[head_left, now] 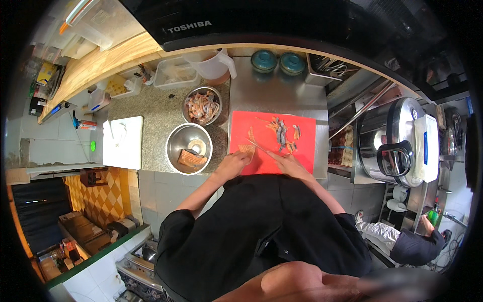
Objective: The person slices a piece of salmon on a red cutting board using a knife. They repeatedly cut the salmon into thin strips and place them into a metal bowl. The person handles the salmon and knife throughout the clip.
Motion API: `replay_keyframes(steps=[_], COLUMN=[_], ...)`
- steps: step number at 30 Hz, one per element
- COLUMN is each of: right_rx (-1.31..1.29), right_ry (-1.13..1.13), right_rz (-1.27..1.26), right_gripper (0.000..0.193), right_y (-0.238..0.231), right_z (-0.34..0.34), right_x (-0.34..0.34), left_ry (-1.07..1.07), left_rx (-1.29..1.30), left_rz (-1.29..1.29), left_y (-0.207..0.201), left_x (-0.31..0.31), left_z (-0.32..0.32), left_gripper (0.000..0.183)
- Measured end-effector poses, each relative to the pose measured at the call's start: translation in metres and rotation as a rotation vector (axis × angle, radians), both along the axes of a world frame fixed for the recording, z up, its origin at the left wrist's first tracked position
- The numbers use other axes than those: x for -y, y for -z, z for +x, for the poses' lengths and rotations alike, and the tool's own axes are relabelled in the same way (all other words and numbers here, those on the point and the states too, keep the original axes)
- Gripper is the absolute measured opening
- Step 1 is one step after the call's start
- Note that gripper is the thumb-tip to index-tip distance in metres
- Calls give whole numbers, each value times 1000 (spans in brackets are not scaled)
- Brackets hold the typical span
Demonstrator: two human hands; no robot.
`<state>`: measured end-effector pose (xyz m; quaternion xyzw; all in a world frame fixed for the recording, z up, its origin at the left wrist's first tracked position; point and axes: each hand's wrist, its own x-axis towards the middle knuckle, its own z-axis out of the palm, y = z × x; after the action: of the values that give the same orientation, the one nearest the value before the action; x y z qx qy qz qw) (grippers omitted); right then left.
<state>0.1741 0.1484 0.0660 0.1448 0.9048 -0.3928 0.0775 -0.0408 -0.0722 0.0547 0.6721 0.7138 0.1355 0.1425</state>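
On a red cutting board (242, 122) lies a piece of salmon (246, 149), its orange flesh facing up. My left hand (234, 165) is closed on the near side of that piece, its fingertips pressed on the flesh. From the right, my right hand (288, 165) grips a knife (259, 146), its thin blade slanting up and left beside the salmon. A thin orange strip stands just past the blade tip. Dark skin strips and orange trimmings (280, 133) lie on the board's right half. The knife's handle is mostly hidden in my fingers.
A steel bowl (173, 143) left of the board holds a salmon chunk (192, 158). Behind it, a smaller bowl (202, 89) holds fish scraps. Two teal lidded pots (264, 61) stand at the back. A large steel cooker (387, 136) is at the right; another person (417, 246) is beyond.
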Motion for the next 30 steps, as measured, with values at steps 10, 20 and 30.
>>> replay_keyframes(steps=[10, 20, 30], right_rx=[48, -437, -304], right_ry=[282, 653, 565], right_rz=[-154, -333, 1], right_gripper=[61, 57, 51], right_y=[27, 36, 2], right_z=[18, 106, 104], right_x=[17, 27, 23], left_ry=[-303, -291, -248], left_rx=[-35, -80, -353], left_rz=[32, 121, -48], left_y=[-21, -62, 38], left_x=[-7, -61, -72], left_z=[-1, -47, -12], left_gripper=[15, 12, 37])
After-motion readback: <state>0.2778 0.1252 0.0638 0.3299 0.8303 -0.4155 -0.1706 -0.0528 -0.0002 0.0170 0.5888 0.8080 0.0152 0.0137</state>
